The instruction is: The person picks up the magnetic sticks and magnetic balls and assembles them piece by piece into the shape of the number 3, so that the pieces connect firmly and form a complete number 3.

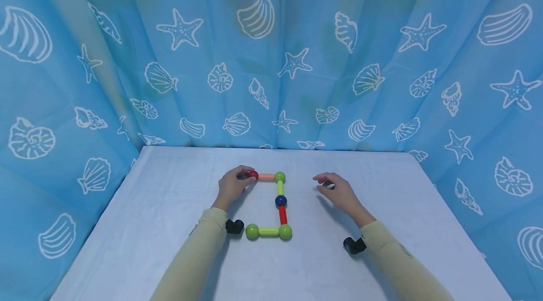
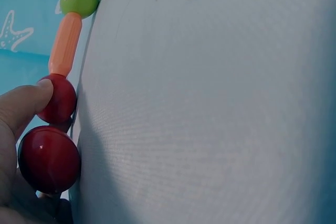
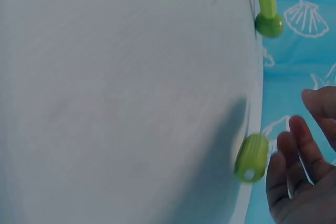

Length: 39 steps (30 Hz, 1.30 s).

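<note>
My left hand (image 1: 231, 187) pinches a red ball (image 1: 253, 175) at the end of an orange rod (image 1: 266, 177). In the left wrist view, the thumb lies on that ball, and a second, larger-looking red ball (image 2: 50, 159) sits by the palm. From the orange rod the chain runs through a green ball (image 1: 280, 177), a green rod (image 1: 280, 188), a blue ball (image 1: 281, 201) and a red rod (image 1: 283, 215) to another green ball (image 1: 285, 231). My right hand (image 1: 339, 192) hovers with loosely bent fingers, holding nothing. Near its fingertips a loose green rod (image 3: 252, 158) shows in the right wrist view.
At the near side, a green rod (image 1: 269, 231) joins the corner ball to a green end ball (image 1: 252, 231). A white cloth (image 1: 322, 268) covers the table. Blue shell-print curtains (image 1: 271, 93) surround it. Black wrist devices (image 1: 354, 245) jut from the sleeves.
</note>
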Each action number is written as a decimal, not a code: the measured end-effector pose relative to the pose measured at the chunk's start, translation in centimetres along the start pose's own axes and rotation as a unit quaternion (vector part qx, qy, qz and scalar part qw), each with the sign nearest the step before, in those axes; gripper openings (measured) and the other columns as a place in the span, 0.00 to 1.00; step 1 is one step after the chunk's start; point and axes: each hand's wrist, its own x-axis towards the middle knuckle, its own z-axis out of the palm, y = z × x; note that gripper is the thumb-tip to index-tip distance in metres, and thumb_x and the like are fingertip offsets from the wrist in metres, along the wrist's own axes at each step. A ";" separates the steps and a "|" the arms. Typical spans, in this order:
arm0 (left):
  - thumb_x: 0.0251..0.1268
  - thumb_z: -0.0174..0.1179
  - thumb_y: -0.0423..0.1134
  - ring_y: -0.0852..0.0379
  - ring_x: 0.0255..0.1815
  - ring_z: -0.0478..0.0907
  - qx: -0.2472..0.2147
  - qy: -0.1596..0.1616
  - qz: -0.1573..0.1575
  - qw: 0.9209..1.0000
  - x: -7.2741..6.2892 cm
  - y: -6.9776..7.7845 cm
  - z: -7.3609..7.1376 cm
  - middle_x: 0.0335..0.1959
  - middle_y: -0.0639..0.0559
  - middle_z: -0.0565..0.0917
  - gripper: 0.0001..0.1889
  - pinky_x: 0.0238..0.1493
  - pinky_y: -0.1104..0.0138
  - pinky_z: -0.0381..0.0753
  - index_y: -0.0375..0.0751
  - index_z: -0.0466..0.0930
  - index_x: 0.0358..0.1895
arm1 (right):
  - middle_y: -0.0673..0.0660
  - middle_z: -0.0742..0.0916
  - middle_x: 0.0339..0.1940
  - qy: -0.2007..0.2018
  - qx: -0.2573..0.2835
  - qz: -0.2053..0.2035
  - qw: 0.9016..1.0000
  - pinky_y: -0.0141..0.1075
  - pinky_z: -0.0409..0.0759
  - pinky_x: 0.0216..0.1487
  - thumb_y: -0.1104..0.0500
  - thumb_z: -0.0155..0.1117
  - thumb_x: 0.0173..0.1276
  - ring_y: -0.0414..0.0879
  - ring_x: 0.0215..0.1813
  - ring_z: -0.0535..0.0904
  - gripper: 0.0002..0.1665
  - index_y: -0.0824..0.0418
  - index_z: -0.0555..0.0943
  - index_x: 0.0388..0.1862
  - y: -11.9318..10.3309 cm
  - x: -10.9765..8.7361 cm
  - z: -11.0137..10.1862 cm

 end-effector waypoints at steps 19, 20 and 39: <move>0.67 0.69 0.42 0.47 0.61 0.78 0.000 -0.001 -0.001 1.000 0.1 0.1 -0.1 0.57 0.49 0.84 0.17 0.56 0.51 0.77 0.52 0.83 0.58 | 0.58 0.86 0.48 -0.015 -0.027 0.081 0.996 0.45 0.81 0.48 0.65 0.69 0.67 0.52 0.48 0.80 0.13 0.58 0.83 0.49 1.4 -1.1 -0.4; 0.67 0.69 0.42 0.47 0.61 0.78 0.000 0.000 -0.001 1.000 0.1 0.1 -0.1 0.57 0.49 0.84 0.17 0.58 0.50 0.75 0.52 0.83 0.58 | 0.58 0.86 0.48 -0.017 -0.029 0.082 0.996 0.45 0.80 0.49 0.65 0.69 0.67 0.52 0.48 0.80 0.13 0.58 0.83 0.49 1.3 -1.0 -0.2; 0.66 0.69 0.42 0.45 0.64 0.75 0.001 0.000 -0.001 1.000 0.0 0.1 0.0 0.58 0.48 0.84 0.18 0.67 0.41 0.63 0.51 0.83 0.58 | 0.50 0.86 0.47 -0.062 -0.034 0.074 0.995 0.41 0.80 0.49 0.64 0.73 0.65 0.47 0.46 0.78 0.17 0.50 0.86 0.51 -1.9 -0.4 3.2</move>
